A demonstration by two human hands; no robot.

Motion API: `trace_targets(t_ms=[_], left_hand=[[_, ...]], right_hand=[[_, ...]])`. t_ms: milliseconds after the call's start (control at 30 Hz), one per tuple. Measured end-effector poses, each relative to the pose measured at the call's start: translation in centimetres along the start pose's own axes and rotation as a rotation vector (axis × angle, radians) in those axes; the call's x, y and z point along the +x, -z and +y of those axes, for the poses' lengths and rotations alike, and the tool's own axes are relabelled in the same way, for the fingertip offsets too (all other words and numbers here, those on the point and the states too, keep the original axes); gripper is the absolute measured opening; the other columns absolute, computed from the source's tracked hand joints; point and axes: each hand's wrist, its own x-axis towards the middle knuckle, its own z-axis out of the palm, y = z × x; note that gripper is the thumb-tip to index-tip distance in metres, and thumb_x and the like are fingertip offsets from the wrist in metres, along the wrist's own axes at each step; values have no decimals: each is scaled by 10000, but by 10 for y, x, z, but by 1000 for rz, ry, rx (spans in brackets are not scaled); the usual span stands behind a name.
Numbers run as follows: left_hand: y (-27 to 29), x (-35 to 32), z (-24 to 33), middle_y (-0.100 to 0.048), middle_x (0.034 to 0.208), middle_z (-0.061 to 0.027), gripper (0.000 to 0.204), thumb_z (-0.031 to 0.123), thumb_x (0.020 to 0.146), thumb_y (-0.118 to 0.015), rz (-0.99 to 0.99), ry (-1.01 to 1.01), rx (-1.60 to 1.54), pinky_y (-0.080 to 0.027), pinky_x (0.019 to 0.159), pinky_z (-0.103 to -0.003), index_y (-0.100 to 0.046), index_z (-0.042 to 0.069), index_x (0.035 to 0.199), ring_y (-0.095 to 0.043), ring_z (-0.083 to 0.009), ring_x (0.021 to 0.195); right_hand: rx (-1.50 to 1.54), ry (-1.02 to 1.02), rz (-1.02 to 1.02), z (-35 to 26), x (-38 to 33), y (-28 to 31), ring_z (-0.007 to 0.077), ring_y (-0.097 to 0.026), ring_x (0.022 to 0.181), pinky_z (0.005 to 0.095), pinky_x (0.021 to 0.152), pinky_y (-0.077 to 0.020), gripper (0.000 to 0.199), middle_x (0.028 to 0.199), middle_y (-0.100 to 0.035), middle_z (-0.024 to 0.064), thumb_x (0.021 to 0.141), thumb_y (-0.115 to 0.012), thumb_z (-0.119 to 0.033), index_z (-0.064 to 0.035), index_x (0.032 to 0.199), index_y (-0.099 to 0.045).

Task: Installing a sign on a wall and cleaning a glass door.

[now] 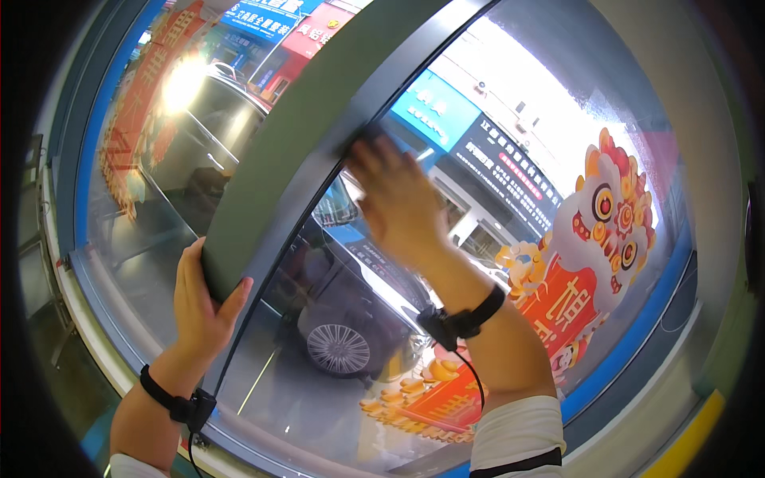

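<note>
A wide grey-green window post (299,131) runs aslant up through the middle, with a dark line along its right edge where it meets the glass (271,374). My left hand (203,307) is closed around the lower part of this post, thumb on its right side and fingers at its left edge. Higher up, my right hand (398,199) reaches over the glass to the post's right edge. Motion smears its fingers, and a dark patch shows at the fingertips; what it is cannot be made out. Black bands with cables circle both wrists.
Red festive stickers, one with a lion-dance head (610,231), cover parts of the panes at right and left. A blue strip (629,350) edges the window frame. Beyond the glass stand a dark car (335,319), another vehicle (199,135) and shop signs (438,107).
</note>
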Motion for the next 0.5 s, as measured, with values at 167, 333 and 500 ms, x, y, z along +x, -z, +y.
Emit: trace_targets(t_ms=[167, 333, 500], left_hand=[[-3, -1, -1, -578, 1187, -194, 620, 160, 838, -783, -19, 84, -120, -458, 967, -396, -471, 4, 1351, -583, -353, 1094], [-1, -8, -14, -570, 1219, -170, 587, 169, 871, -766, 25, 72, -85, -439, 998, -389, -475, -1, 1352, -566, -315, 1112], [-4, -5, -4, -553, 1255, -179, 568, 191, 903, -741, 29, 34, -25, -426, 1013, -391, -469, -10, 1360, -553, -324, 1129]], right_hand=[[303, 200, -213, -62, -60, -6, 302, -408, 1427, 468, 1147, -348, 484, 1517, -492, 77, 893, -655, -239, -118, 1359, -609], [128, -62, -259, -2, -101, 27, 282, -461, 1376, 455, 1160, -343, 480, 1485, -516, 74, 837, -692, -236, -111, 1297, -640], [-176, -515, 331, 202, -220, 124, 369, -359, 1427, 410, 1175, -307, 486, 1523, -448, 200, 1027, -406, -101, -3, 1503, -412]])
